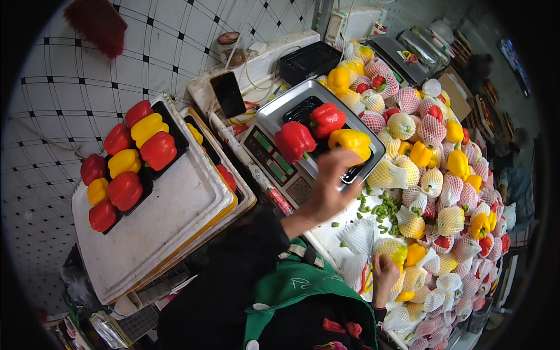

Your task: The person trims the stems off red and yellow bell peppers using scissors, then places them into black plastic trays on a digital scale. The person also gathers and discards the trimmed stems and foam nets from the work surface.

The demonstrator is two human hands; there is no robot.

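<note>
A metal pan [280, 96] on a digital scale [271, 162] holds two red bell peppers [295, 141] and a yellow bell pepper [350, 142], with a black plastic tray [302, 108] beneath them. My left hand [328, 188], blurred, reaches over the pan's near edge. Its fingers overlap the yellow pepper's near side, and the thumb stands apart from them. Down by the pepper pile, my right hand [386, 275] is curled beside a yellow-green pepper [399, 255]. Scissors [365, 278] with orange and yellow handles lie just left of it; whether the fingers grip anything is hidden.
Foam-netted peppers [450, 218] are heaped at right. Cut green stems [385, 208] and loose foam nets [361, 236] litter the white surface. At left, black trays of red and yellow peppers [124, 190] rest on a foam box lid [175, 218]. A phone [228, 94] leans behind the scale.
</note>
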